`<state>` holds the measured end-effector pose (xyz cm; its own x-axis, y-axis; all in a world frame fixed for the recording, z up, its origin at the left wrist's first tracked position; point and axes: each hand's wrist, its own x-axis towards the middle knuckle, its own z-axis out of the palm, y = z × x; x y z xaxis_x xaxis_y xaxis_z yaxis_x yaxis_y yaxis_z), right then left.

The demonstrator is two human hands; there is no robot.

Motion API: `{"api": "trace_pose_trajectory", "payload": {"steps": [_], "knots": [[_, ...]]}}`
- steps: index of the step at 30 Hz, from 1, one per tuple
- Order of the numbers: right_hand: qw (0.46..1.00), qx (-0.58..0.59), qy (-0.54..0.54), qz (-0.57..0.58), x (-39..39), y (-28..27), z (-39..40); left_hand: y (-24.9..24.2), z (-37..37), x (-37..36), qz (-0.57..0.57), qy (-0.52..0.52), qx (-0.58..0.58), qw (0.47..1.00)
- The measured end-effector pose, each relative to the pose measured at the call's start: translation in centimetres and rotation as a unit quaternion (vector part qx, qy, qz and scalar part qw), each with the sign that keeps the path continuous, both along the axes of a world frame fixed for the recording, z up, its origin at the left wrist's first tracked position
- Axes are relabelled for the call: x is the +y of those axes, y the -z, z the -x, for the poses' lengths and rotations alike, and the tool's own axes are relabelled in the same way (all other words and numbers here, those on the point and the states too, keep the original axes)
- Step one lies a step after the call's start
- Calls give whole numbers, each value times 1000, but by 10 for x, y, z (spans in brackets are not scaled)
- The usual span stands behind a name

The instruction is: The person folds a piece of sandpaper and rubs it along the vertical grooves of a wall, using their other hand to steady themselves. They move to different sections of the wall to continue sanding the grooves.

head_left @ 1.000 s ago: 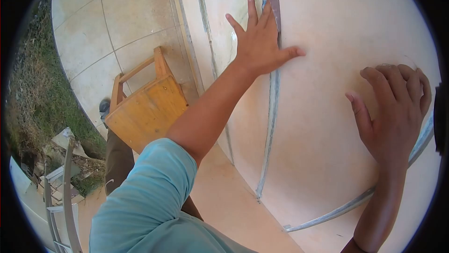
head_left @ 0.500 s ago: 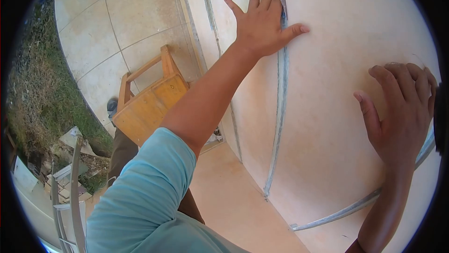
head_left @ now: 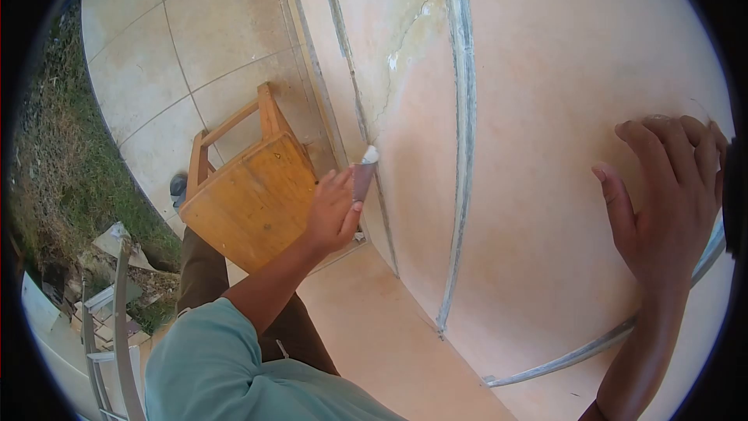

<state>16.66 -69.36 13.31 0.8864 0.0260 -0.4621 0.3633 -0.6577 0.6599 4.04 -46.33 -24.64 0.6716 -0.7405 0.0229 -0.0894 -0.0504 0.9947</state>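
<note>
My left hand holds a folded piece of what looks like sandpaper, purplish grey with a white end, close to a narrow grey line on the pinkish wall. Its thumb lies along the near side of the piece. Over on the right, my right hand rests against the wall with thumb and fingers apart and fingertips bent, holding nothing. Between the hands a wide grey strip runs down the wall. A thin crack and a patch of bare plaster show higher up.
A wooden chair or stool stands beside my left arm. Farther left are floor tiles, grass and a metal ladder-like frame. Another grey strip crosses the wall low on the right.
My left hand has come down and left from high on the wide grey strip, bringing the sandpaper toward the narrow line by the chair. My right hand stays nearly still.
</note>
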Motion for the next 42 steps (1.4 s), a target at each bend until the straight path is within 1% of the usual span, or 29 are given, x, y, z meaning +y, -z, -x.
{"api": "trace_pose_trajectory", "payload": {"steps": [2, 3, 5, 6, 8, 9, 11, 12, 17, 19, 20, 21, 22, 24, 26, 27, 28, 29, 31, 32, 33, 34, 35, 36, 37, 38, 39, 40, 42], "knots": [[1000, -1, 12, 6, 1, 0, 0, 29, -43, 37, -102, -66, -97, 988], [1000, -3, 15, 8, 1, 1, -1, 47, -66, 60, -179, -56, -154, 970], [1000, -9, 13, 10, 4, 2, -1, 70, -97, 85, -302, -111, -233, 918], [1000, -15, 12, 12, 6, 2, -1, 80, -101, 94, -298, -117, -240, 916], [999, -17, 41, 10, 10, 2, -4, 99, -96, 102, -368, -116, -288, 876], [999, -22, 48, 12, 11, 2, -5, 96, -96, 100, -362, -128, -294, 875], [998, -19, 66, 7, 11, 3, -5, 89, -95, 92, -364, -78, -320, 871], [997, -20, 70, 8, 11, 3, -5, 92, -95, 93, -385, -102, -314, 862], [994, -56, 72, -54, 10, 6, -5, 93, -95, 90, -409, -86, -310, 854], [992, -75, 69, -75, 8, 4, -3, 90, -97, 89, -384, -69, -257, 884], [992, -64, 67, -84, 7, 4, -2, 89, -100, 95, -384, -83, -270, 879], [992, -55, 63, -91, 5, 3, -2, 87, -104, 100, -325, -92, -229, 913], [992, -73, 52, -91, 3, 1, -2, 79, -108, 108, -264, -101, -186, 941], [992, -42, 56, -105, 2, 0, 0, 36, -116, 140, -240, -118, -199, 943], [991, -50, 50, -114, -1, -2, 2, -3, -117, 176, -221, -128, -218, 942], [991, -36, 49, -122, 0, -2, 2, -22, -110, 199, -207, -154, -15, 966], [988, -49, 37, -138, 2, -3, 2, -43, -103, 224, -183, -180, 190, 948], [990, -57, 40, -125, 3, -3, 1, -67, -99, 246, -198, -200, 181, 942], [989, -83, 30, -122, 4, 8, 0, -119, -101, 282, -166, -243, 332, 896], [983, -108, 45, -142, 7, 15, -1, -150, -99, 294, -139, -269, 372, 877], [963, -176, 58, -198, 14, 26, 2, -164, -96, 315, -120, -267, 381, 877], [913, -288, 41, -287, 19, 49, 12, -195, -93, 328, -78, -276, 405, 868], [851, -398, 54, -338, 37, 79, 25, -214, -86, 344, -24, -288, 420, 860], [790, -433, 170, -400, 63, 105, 44, -241, -81, 357, 7, -285, 430, 857], [700, -484, 233, -470, 85, 155, 74, -252, -75, 372, 25, -278, 424, 862], [556, -505, 355, -557, 121, 206, 110, -275, -70, 376, 38, -289, 422, 859], [423, -482, 457, -616, 156, 261, 156, -296, -64, 379, 51, -293, 424, 855], [456, -434, 521, -576, 192, 308, 215, -301, -60, 387, 37, -283, 429, 857], [523, -253, 587, -564, 277, 324, 337, -301, -61, 399, 45, -285, 403, 868]]}}
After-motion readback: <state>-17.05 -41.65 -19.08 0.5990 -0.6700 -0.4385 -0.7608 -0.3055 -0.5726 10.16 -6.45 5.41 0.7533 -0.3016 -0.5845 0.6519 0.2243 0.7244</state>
